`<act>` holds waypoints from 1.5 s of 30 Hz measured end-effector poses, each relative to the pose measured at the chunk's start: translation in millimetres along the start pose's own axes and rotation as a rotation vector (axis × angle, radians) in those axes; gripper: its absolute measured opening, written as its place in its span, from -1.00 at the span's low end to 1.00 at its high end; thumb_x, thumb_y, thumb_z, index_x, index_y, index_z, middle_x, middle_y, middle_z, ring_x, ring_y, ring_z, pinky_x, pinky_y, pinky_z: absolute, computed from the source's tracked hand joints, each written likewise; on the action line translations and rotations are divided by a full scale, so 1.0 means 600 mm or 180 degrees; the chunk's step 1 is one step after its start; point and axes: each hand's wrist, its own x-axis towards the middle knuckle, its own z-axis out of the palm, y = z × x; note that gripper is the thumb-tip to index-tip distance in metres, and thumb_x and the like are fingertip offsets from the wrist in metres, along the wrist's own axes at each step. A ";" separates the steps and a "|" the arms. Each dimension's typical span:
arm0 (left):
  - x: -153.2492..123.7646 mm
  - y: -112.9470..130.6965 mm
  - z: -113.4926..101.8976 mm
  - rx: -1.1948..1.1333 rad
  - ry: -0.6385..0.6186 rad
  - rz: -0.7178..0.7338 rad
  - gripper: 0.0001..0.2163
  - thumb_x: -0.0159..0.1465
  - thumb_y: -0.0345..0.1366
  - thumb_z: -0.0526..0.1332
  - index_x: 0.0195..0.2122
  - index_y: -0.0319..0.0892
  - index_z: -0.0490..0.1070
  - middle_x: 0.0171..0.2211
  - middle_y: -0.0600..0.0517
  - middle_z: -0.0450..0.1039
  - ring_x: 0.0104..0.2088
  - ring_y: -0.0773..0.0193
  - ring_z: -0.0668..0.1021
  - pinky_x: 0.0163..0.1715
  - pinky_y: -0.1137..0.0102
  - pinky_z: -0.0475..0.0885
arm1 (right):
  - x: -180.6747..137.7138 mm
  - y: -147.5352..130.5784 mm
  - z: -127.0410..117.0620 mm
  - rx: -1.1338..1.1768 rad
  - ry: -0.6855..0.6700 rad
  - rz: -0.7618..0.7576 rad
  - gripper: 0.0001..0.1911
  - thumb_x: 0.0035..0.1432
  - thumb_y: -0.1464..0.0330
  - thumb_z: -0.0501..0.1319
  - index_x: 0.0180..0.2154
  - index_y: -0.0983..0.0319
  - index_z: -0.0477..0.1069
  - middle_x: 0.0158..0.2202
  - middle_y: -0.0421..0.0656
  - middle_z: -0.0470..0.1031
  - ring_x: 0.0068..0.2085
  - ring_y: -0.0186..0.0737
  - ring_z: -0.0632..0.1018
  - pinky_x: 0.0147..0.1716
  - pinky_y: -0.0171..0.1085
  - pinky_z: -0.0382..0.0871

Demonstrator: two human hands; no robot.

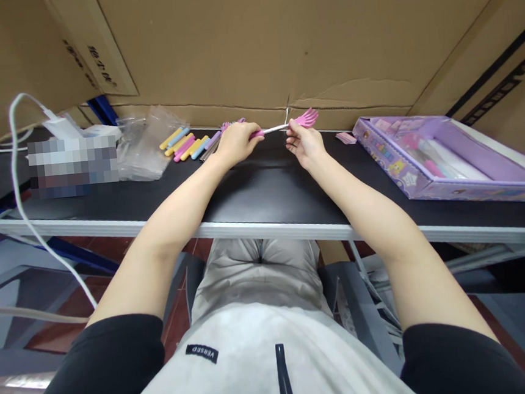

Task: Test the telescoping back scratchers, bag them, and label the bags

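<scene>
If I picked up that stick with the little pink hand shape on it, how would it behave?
Its silvery shaft is likely stiff, running straight between the left hand and right hand. Being so slim, it's probably light. The splayed pink tip might keep it from rolling far.

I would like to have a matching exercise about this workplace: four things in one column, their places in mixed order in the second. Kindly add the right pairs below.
1. pink hand-shaped head
2. purple box
3. clear plastic packaging
4. white cable

A. just left of the coloured handles
B. pinched by the right hand
C. curving down past the table's front edge
D. on the tabletop, right of both hands

Pairs: 1-B; 2-D; 3-A; 4-C
</scene>
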 end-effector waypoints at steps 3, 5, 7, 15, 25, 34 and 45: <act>0.000 0.001 -0.002 0.0029 0.0023 -0.0043 -0.78 0.43 -0.17 0.24 -0.05 -0.07 0.66 -0.17 -0.10 0.69 -0.04 -0.04 0.63 0.02 0.18 0.44 | 0.000 -0.003 0.001 -0.0018 -0.0010 -0.0013 -0.57 0.13 0.21 0.58 -0.35 0.15 0.34 -0.53 -0.41 0.43 -0.51 -0.47 0.50 -0.40 -0.43 0.42; 0.000 0.003 -0.005 0.0052 0.0012 -0.0085 -0.78 0.44 -0.17 0.24 -0.05 -0.07 0.66 -0.17 -0.10 0.69 -0.04 -0.03 0.64 0.03 0.18 0.44 | 0.000 -0.004 0.001 -0.0024 -0.0022 -0.0016 -0.58 0.16 0.20 0.56 -0.35 0.15 0.34 -0.52 -0.40 0.44 -0.51 -0.48 0.49 -0.41 -0.45 0.41; 0.000 0.003 -0.008 0.0056 0.0006 -0.0118 -0.77 0.44 -0.17 0.24 -0.04 -0.08 0.66 -0.16 -0.10 0.69 -0.04 -0.03 0.64 0.04 0.17 0.45 | 0.000 -0.004 0.001 -0.0021 -0.0018 -0.0014 -0.59 0.19 0.18 0.55 -0.35 0.15 0.34 -0.51 -0.39 0.46 -0.51 -0.48 0.49 -0.42 -0.46 0.40; 0.006 -0.004 -0.016 0.0084 0.0032 -0.0107 -0.75 0.42 -0.20 0.24 -0.03 -0.12 0.68 -0.14 -0.13 0.70 -0.04 -0.04 0.65 0.05 0.16 0.47 | 0.001 -0.004 0.009 0.0064 -0.0009 -0.0023 -0.59 0.15 0.18 0.57 -0.32 0.15 0.36 -0.53 -0.41 0.42 -0.50 -0.47 0.50 -0.40 -0.43 0.45; 0.010 -0.007 -0.033 0.0122 0.0064 -0.0138 -0.74 0.42 -0.20 0.25 -0.01 -0.11 0.70 -0.16 -0.12 0.70 -0.09 0.00 0.65 -0.02 0.21 0.46 | 0.001 -0.009 0.014 0.0290 -0.0002 -0.0121 -0.76 0.43 0.38 0.32 -0.33 0.19 0.37 -0.49 -0.36 0.44 -0.52 -0.50 0.41 -0.44 -0.46 0.35; 0.012 -0.050 -0.043 -0.0047 0.0039 -0.0278 -0.73 0.41 -0.14 0.25 -0.03 -0.10 0.70 -0.18 -0.14 0.71 -0.07 -0.01 0.66 -0.02 0.20 0.46 | 0.046 -0.010 -0.015 0.0297 0.0006 -0.0404 -0.86 0.36 0.34 0.34 -0.27 0.23 0.45 -0.42 -0.31 0.46 -0.42 -0.45 0.49 -0.37 -0.41 0.38; 0.007 -0.098 -0.071 0.0058 -0.0042 -0.0711 -0.75 0.35 -0.23 0.26 -0.04 -0.08 0.70 -0.18 -0.10 0.72 -0.01 -0.02 0.64 -0.05 0.23 0.44 | 0.101 -0.038 -0.080 0.0339 0.0372 -0.0669 -0.64 0.40 0.13 0.37 -0.37 0.18 0.39 -0.48 -0.32 0.40 -0.44 -0.44 0.42 -0.37 -0.36 0.37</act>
